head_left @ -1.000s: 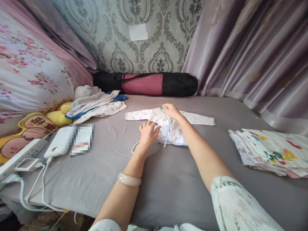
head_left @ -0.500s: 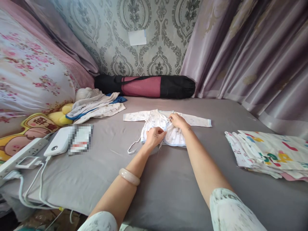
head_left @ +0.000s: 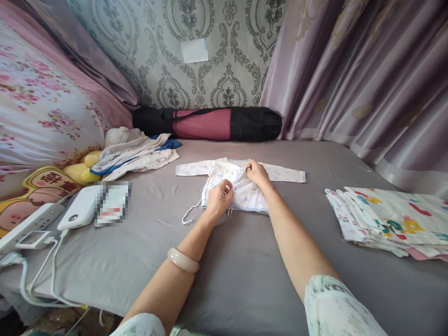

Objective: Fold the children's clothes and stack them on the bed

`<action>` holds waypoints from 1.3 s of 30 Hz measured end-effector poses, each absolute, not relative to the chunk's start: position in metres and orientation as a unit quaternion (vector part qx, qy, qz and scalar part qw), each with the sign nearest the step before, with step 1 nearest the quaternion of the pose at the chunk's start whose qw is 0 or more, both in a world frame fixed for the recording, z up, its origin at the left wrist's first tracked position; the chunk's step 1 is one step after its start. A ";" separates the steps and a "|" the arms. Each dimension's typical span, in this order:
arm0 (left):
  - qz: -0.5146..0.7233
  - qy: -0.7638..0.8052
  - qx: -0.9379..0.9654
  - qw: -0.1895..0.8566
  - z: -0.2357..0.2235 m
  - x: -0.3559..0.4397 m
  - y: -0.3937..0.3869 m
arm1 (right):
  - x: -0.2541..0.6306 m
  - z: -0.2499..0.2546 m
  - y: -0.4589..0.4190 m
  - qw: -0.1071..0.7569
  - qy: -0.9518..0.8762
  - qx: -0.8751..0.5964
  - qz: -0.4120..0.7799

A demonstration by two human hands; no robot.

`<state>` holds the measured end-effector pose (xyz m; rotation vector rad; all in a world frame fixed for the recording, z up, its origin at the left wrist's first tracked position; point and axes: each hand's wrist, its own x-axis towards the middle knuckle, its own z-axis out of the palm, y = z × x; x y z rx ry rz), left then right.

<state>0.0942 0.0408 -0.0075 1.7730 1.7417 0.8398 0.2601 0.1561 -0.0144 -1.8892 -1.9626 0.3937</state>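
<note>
A small white baby shirt (head_left: pixel 245 193) with pale prints, blue trim and thin tie strings lies spread on the grey sheet, both sleeves stretched sideways. My right hand (head_left: pixel 258 173) pinches the edge of its front flap near the neckline. Over the middle of the chest is my left hand (head_left: pixel 220 197), fingers curled and thumb close to the index finger; what they pinch, if anything, is hidden. One white tie string (head_left: pixel 189 215) trails onto the sheet at the shirt's left side. Shorter strings hang below the hem near my left wrist.
Folded printed cloths (head_left: pixel 392 219) are stacked at the right. On the left are crumpled clothes (head_left: pixel 140 156), a white power bank (head_left: pixel 80 207), a power strip (head_left: pixel 33 226) and cables running over the bed edge. A black and pink roll bag (head_left: pixel 203 124) lies along the wall.
My left hand has shifted slightly left across the shirt front, away from the flap edge, its fingers more curled. My right hand stays at the flap, a little nearer the neckline. The view has tilted slightly.
</note>
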 end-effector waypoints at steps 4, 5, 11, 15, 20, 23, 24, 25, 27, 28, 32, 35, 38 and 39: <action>0.285 0.652 0.666 0.225 -0.009 0.096 0.039 | 0.249 -0.017 0.154 0.191 -0.655 -0.720 0.126; 0.281 0.659 0.662 0.220 -0.011 0.097 0.040 | 0.248 -0.018 0.153 0.191 -0.649 -0.727 0.122; 0.258 0.673 0.661 0.207 -0.019 0.098 0.041 | 0.242 -0.019 0.145 0.159 -0.693 -0.698 0.084; 0.241 0.666 0.681 0.185 -0.020 0.096 0.041 | 0.236 -0.019 0.137 0.127 -0.719 -0.681 0.052; 0.216 0.661 0.702 0.155 -0.021 0.095 0.040 | 0.221 -0.030 0.127 0.093 -0.722 -0.680 0.080; 0.199 0.663 0.708 0.142 -0.021 0.095 0.040 | 0.216 -0.036 0.123 0.084 -0.715 -0.687 0.104; 0.193 0.664 0.709 0.140 -0.020 0.095 0.039 | 0.215 -0.037 0.123 0.084 -0.714 -0.688 0.102; 0.187 0.665 0.709 0.140 -0.019 0.095 0.039 | 0.215 -0.037 0.123 0.084 -0.714 -0.688 0.098; 0.178 0.668 0.709 0.137 -0.017 0.095 0.037 | 0.216 -0.036 0.124 0.082 -0.717 -0.685 0.102; 0.175 0.669 0.710 0.135 -0.015 0.095 0.036 | 0.218 -0.034 0.125 0.079 -0.718 -0.682 0.114; 0.170 0.662 0.719 0.131 -0.012 0.095 0.033 | 0.233 -0.029 0.131 0.091 -0.713 -0.681 0.140; 0.169 0.654 0.725 0.136 -0.012 0.094 0.032 | 0.245 -0.030 0.138 0.083 -0.706 -0.696 0.100; 0.169 0.650 0.728 0.137 -0.012 0.094 0.031 | 0.252 -0.033 0.148 0.057 -0.719 -0.688 0.080; 0.170 0.650 0.728 0.138 -0.013 0.094 0.032 | 0.253 -0.034 0.153 0.052 -0.726 -0.682 0.076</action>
